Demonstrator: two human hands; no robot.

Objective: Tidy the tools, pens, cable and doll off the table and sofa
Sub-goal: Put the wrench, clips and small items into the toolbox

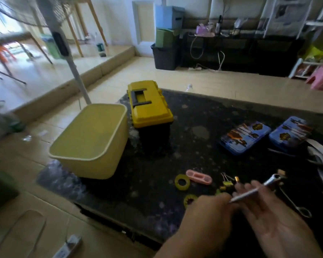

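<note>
Dark speckled stone desk [203, 116] carries a pale yellow plastic bin [90, 140], a closed yellow-lidded black toolbox [149, 107] and two blue picture-printed tins [245, 137], their lettering too blurred to read. Near the front edge, the left hand [207, 215] pinches a silver metal socket wrench [257, 189], grip clamped on its shaft; the right hand [274, 220] lies open-palmed, fingers apart, under it.
</note>
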